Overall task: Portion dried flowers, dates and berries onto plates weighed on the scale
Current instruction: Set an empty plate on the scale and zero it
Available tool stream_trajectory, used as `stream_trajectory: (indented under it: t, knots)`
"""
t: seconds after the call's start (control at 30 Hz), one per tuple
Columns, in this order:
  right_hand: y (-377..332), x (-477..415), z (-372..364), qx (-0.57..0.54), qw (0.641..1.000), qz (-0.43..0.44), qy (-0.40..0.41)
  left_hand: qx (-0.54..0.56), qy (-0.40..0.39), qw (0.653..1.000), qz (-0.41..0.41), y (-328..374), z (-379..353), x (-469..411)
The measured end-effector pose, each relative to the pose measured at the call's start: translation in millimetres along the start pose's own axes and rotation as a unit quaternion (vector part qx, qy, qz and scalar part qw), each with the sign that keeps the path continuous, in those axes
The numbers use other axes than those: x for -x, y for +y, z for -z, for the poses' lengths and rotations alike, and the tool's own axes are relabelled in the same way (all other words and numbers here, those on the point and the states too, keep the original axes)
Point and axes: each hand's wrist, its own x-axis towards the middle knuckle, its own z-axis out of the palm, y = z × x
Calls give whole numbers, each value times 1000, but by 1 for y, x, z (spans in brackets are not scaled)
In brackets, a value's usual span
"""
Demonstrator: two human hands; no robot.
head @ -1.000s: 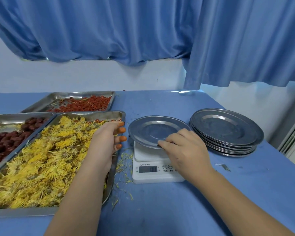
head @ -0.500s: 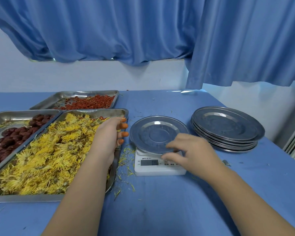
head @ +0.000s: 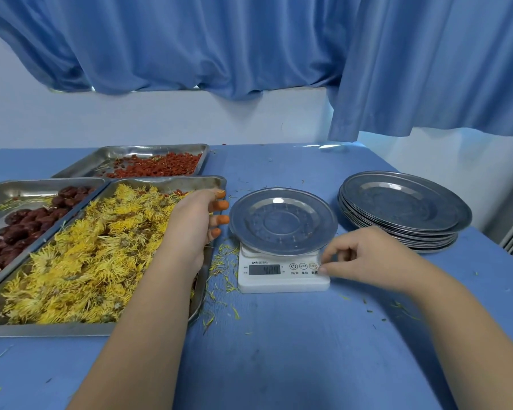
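Head view, nearest first: my right hand point(head: 365, 257) is loosely curled and holds nothing, its thumb tip pressing the rightmost button on the front of the small white digital scale point(head: 282, 275). A moment ago that hand was still on the rim of the round steel plate point(head: 283, 220); now the plate sits free and level on the scale's platform, empty, and the display shows digits I cannot read for sure. I judge I am zeroing out the plate's weight, so portioning can start from nothing.

My left hand point(head: 194, 223), orange-tipped fingers spread, rests flat on the right edge of the large steel tray of yellow dried flowers point(head: 83, 255), just beside the plate. It has barely moved and grips nothing yet; I expect it to pick up the first pinch of flowers once the reading clears. Loose petals point(head: 222, 273) litter the blue table point(head: 279, 350) between tray and scale.

Farther left lies the tray of dark red dates point(head: 27, 220), behind it the tray of small red berries point(head: 157, 168). At far right, the stack of spare steel plates point(head: 403, 211) waits.
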Motion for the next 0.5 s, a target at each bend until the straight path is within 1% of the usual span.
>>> stream_trajectory:
  t: [0.33, 0.4, 0.5]
  knots:
    - [-7, 1, -2, 61, 997, -19, -53, -9, -8, 1000, -15, -3, 0, -3]
    - [-10, 1, -7, 76, 996, -26, -47, -14, -7, 1000, -15, -3, 0, -3]
    - [-15, 3, -15, 112, 993, -35, -15, -15, -1, 1000, -14, -3, -1, -2]
